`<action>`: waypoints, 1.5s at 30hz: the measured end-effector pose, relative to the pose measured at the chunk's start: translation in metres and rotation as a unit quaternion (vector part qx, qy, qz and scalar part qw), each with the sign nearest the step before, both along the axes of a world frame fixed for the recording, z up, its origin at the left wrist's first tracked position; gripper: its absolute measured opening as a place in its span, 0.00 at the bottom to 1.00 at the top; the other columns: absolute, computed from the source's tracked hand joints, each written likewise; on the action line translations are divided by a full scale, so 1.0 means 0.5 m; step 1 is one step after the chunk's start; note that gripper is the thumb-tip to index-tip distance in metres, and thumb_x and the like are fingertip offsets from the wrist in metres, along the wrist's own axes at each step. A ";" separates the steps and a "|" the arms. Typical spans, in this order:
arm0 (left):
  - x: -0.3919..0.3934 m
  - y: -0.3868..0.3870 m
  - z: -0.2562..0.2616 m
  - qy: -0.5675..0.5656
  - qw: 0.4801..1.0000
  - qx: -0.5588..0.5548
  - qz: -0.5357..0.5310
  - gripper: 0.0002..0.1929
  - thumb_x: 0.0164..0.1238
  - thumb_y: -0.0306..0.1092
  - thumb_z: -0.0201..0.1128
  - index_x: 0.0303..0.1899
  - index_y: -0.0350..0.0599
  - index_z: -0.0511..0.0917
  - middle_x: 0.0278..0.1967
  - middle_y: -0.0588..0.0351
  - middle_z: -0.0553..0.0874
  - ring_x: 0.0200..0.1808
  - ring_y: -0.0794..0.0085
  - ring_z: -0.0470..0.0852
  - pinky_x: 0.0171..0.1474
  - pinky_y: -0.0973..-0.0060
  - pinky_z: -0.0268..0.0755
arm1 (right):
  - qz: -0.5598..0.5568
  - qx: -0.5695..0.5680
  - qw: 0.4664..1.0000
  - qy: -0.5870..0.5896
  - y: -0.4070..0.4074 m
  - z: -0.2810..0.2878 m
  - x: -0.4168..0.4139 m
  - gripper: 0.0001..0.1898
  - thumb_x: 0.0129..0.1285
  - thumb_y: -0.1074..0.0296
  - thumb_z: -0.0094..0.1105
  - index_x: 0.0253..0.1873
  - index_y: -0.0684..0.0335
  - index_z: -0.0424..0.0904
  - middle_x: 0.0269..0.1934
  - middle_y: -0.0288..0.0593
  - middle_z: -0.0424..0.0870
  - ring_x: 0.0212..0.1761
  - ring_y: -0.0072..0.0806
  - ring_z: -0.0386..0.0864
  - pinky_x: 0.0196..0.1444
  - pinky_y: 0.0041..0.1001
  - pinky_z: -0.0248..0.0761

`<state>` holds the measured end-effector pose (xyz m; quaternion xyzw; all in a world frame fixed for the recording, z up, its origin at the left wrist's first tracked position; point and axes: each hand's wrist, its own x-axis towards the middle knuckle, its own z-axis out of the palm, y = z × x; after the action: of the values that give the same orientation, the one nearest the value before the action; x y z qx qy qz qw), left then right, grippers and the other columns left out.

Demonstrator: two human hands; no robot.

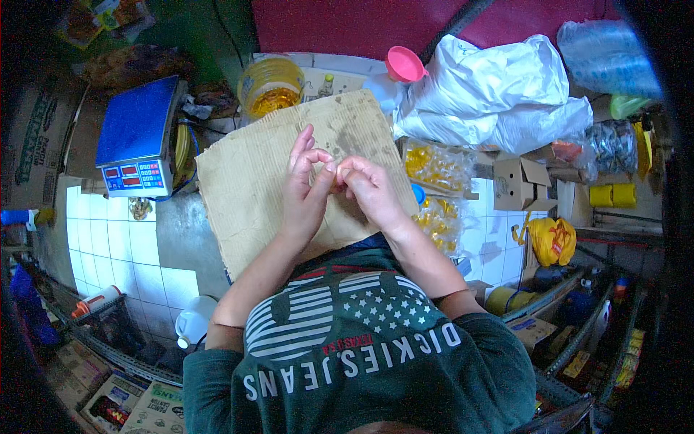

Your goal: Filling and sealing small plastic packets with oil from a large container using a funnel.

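Note:
My left hand (307, 190) and my right hand (371, 190) meet at their fingertips above a sheet of corrugated cardboard (255, 184). The thumb and index finger of each are pinched together. On the left, the other fingers are raised; on the right, they curl inward. Anything small or clear between the fingertips is too hard to make out. Dark stains mark the cardboard's far right part, and its near edge reaches my lap. To its right lie clear plastic packets of yellow liquid (431, 165), with more yellow packets (438, 219) nearer me.
A blue-topped digital scale (138, 127) stands left. Beyond the cardboard are a tub with amber liquid (270, 89) and a pink funnel (405, 64) on a jug. White plastic sacks (488, 92) and an open carton (521, 184) stand right. A white jug (195, 320) sits by my left elbow.

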<state>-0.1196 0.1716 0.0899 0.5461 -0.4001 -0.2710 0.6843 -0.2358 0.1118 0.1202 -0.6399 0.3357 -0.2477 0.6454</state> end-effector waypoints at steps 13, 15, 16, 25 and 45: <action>0.005 0.015 0.012 -0.331 0.934 0.057 -0.120 0.08 0.64 0.38 0.58 0.42 0.50 0.75 0.60 0.54 0.70 0.66 0.58 0.62 0.65 0.48 0.38 | 0.025 0.082 0.996 -0.022 -0.019 0.054 -0.046 0.07 0.59 0.74 0.43 0.32 0.65 0.72 0.24 0.33 0.71 0.23 0.16 0.66 0.29 0.18 0.63; 0.001 0.009 0.005 -0.320 0.940 0.049 -0.111 0.09 0.64 0.37 0.58 0.43 0.49 0.75 0.60 0.52 0.70 0.65 0.58 0.63 0.66 0.50 0.41 | 0.025 0.081 0.996 -0.014 -0.027 0.053 -0.043 0.07 0.59 0.74 0.42 0.32 0.65 0.72 0.24 0.33 0.70 0.23 0.16 0.66 0.30 0.19 0.64; -0.002 0.004 0.002 -0.221 0.968 0.018 -0.115 0.09 0.64 0.35 0.58 0.44 0.46 0.75 0.59 0.50 0.71 0.64 0.58 0.65 0.65 0.54 0.47 | 0.023 0.077 0.997 -0.006 -0.030 0.050 -0.041 0.07 0.59 0.74 0.42 0.32 0.65 0.71 0.24 0.33 0.70 0.24 0.16 0.65 0.30 0.20 0.65; 0.001 0.007 0.009 -0.005 0.985 0.021 -0.171 0.09 0.65 0.29 0.58 0.45 0.39 0.77 0.45 0.51 0.80 0.50 0.68 0.77 0.53 0.73 0.68 | 0.050 0.096 0.992 -0.062 -0.042 0.040 -0.035 0.08 0.64 0.70 0.45 0.34 0.65 0.73 0.24 0.33 0.71 0.26 0.16 0.67 0.33 0.20 0.68; 0.028 0.000 0.011 0.007 0.997 0.020 -0.074 0.07 0.65 0.31 0.59 0.37 0.37 0.79 0.46 0.52 0.78 0.49 0.69 0.75 0.54 0.74 0.65 | -0.043 -0.504 0.862 0.031 -0.033 0.032 0.006 0.07 0.50 0.75 0.62 0.36 0.63 0.78 0.32 0.45 0.76 0.33 0.39 0.77 0.35 0.32 0.72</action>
<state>-0.1058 0.1717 0.0952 0.5264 -0.4297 -0.3327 0.6539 -0.2327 0.0951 0.1363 -0.8700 0.2125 -0.3907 0.2131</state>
